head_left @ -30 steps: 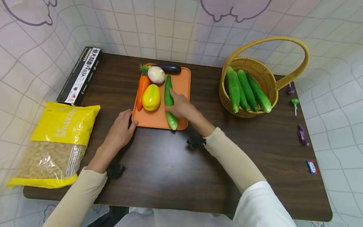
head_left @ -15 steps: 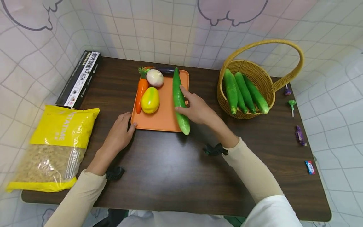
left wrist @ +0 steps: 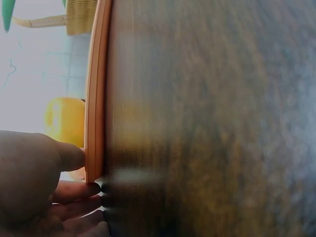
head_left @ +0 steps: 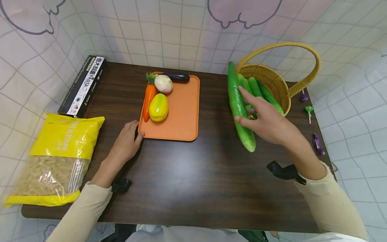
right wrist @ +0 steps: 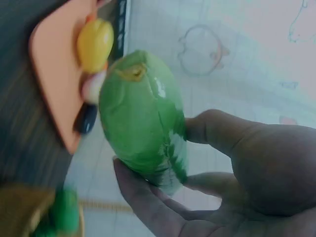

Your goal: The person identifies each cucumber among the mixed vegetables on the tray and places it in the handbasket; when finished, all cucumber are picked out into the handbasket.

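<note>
My right hand (head_left: pixel 267 117) grips a long green cucumber (head_left: pixel 237 104) between thumb and fingers, raised beside the wicker basket's left rim. Seen end-on in the right wrist view, the cucumber (right wrist: pixel 140 113) shows its blunt tip toward the camera. Several more cucumbers (head_left: pixel 273 99) lie in the wicker basket (head_left: pixel 279 79). My left hand (head_left: pixel 125 141) holds the near left corner of an orange tray (head_left: pixel 184 114), thumb on its rim (left wrist: pixel 94 123) and fingers at the outer side. On the tray are a carrot (head_left: pixel 148 102), a yellow pepper-like vegetable (head_left: pixel 158 107), a white round vegetable (head_left: pixel 163 84) and an eggplant (head_left: pixel 178 77).
At the left lie a yellow bag of pasta (head_left: pixel 60 158) and a black pasta box (head_left: pixel 83 85). Down the right side are a green lollipop (head_left: pixel 309 109), a purple lollipop (head_left: pixel 303 96) and a purple-wrapped candy (head_left: pixel 318 144). A tiled-pattern wall covering (head_left: pixel 169 37) stands behind the table.
My right hand has lifted the cucumber off the tray and carried it right to the basket. My left hand has stayed at the tray corner.
</note>
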Demonstrator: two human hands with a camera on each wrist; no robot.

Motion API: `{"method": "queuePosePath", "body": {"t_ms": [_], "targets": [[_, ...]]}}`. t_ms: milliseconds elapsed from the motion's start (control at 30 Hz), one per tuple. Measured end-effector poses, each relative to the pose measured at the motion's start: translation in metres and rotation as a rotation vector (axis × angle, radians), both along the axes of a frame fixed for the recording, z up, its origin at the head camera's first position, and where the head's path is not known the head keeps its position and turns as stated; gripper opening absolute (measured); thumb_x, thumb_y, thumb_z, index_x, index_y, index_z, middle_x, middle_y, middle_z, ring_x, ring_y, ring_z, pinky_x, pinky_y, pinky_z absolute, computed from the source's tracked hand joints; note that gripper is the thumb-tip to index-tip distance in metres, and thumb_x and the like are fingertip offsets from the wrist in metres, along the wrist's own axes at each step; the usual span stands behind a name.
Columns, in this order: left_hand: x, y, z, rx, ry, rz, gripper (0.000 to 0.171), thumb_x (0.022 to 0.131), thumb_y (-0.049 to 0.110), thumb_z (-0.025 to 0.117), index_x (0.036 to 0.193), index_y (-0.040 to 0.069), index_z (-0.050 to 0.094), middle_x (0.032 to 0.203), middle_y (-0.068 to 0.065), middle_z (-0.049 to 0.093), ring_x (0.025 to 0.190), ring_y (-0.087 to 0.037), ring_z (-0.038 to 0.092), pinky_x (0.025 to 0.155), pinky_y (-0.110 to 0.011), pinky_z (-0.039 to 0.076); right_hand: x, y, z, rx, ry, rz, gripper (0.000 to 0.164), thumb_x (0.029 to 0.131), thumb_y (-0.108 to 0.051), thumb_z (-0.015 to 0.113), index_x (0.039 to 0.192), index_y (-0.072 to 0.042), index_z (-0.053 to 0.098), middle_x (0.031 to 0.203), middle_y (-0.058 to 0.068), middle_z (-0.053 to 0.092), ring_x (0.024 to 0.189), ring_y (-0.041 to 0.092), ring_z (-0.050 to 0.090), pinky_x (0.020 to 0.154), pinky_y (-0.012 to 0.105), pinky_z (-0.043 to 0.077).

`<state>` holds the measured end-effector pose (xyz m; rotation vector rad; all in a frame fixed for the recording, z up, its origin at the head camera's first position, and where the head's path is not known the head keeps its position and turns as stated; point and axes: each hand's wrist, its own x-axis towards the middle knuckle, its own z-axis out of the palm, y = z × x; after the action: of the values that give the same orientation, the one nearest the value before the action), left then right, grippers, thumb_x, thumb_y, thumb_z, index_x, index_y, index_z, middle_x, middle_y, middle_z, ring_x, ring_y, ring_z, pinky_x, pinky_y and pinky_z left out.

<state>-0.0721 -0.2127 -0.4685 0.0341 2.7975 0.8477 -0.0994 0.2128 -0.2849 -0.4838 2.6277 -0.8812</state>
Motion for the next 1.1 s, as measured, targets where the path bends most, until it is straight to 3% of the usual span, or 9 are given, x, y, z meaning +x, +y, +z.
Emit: {"method": "queuePosePath", "body": {"t_ms": [100, 233, 400, 533, 767, 933, 1100], "targets": [[0.001, 0.001, 0.001, -0.003, 0.004, 0.001, 0.059, 0.107, 0.029, 0.050, 0.152, -0.005, 0.031, 0.156, -0.026, 0.026, 0.142, -0.043, 0.027, 0.113, -0.060, 0.025, 0.002, 0.028, 0.010, 0.081, -0.020, -0.005, 0.084, 0.099, -0.037, 0.063, 0.161, -0.030, 0.007, 0.138, 0.017, 0.044, 0.119, 0.035, 0.057, 0.082, 0.046, 0.054], [0.002, 0.001, 0.001, -0.002, 0.004, 0.008, 0.060, 0.107, 0.029, 0.050, 0.152, -0.006, 0.031, 0.156, -0.026, 0.026, 0.142, -0.043, 0.028, 0.113, -0.060, 0.026, -0.007, 0.063, 0.018, 0.204, -0.027, -0.010, 0.085, 0.100, -0.036, 0.062, 0.162, -0.023, 0.006, 0.130, 0.020, 0.052, 0.105, 0.032, 0.059, 0.076, 0.043, 0.051], [0.002, 0.000, -0.001, 0.001, 0.007, 0.008, 0.061, 0.107, 0.029, 0.050, 0.152, -0.006, 0.030, 0.156, -0.026, 0.026, 0.141, -0.044, 0.028, 0.112, -0.060, 0.026, -0.036, 0.102, 0.016, 0.358, -0.052, 0.010, 0.086, 0.102, -0.029, 0.060, 0.161, -0.011, 0.001, 0.129, 0.033, 0.048, 0.093, 0.036, 0.057, 0.073, 0.050, 0.046], [0.002, 0.000, -0.002, -0.003, 0.008, 0.002, 0.061, 0.107, 0.030, 0.050, 0.152, -0.006, 0.031, 0.156, -0.026, 0.026, 0.142, -0.043, 0.028, 0.113, -0.060, 0.026, -0.065, 0.122, 0.010, 0.462, -0.107, 0.039, 0.085, 0.103, -0.025, 0.058, 0.159, -0.003, -0.001, 0.138, 0.044, 0.037, 0.105, 0.050, 0.054, 0.079, 0.058, 0.046], [0.001, 0.000, -0.003, 0.002, -0.001, 0.001, 0.062, 0.107, 0.032, 0.049, 0.153, -0.005, 0.030, 0.156, -0.026, 0.025, 0.142, -0.043, 0.027, 0.113, -0.060, 0.025, -0.110, 0.130, -0.007, 0.605, -0.170, 0.134, 0.079, 0.103, -0.024, 0.055, 0.156, 0.008, 0.007, 0.145, 0.046, 0.026, 0.127, 0.061, 0.034, 0.098, 0.070, 0.034], [0.000, -0.001, -0.004, 0.004, 0.007, 0.007, 0.061, 0.107, 0.031, 0.050, 0.152, -0.004, 0.031, 0.156, -0.025, 0.026, 0.142, -0.042, 0.027, 0.113, -0.059, 0.026, -0.129, 0.123, -0.013, 0.632, -0.232, 0.138, 0.078, 0.102, -0.022, 0.056, 0.156, 0.007, 0.007, 0.149, 0.045, 0.017, 0.132, 0.062, 0.025, 0.103, 0.071, 0.029], [0.000, -0.003, -0.004, 0.016, 0.006, 0.009, 0.060, 0.107, 0.032, 0.049, 0.152, -0.003, 0.032, 0.157, -0.024, 0.026, 0.143, -0.041, 0.027, 0.113, -0.059, 0.026, -0.141, 0.118, -0.020, 0.664, -0.243, 0.142, 0.073, 0.101, -0.016, 0.053, 0.155, 0.009, 0.011, 0.147, 0.045, 0.020, 0.130, 0.064, 0.026, 0.102, 0.071, 0.031]]}}
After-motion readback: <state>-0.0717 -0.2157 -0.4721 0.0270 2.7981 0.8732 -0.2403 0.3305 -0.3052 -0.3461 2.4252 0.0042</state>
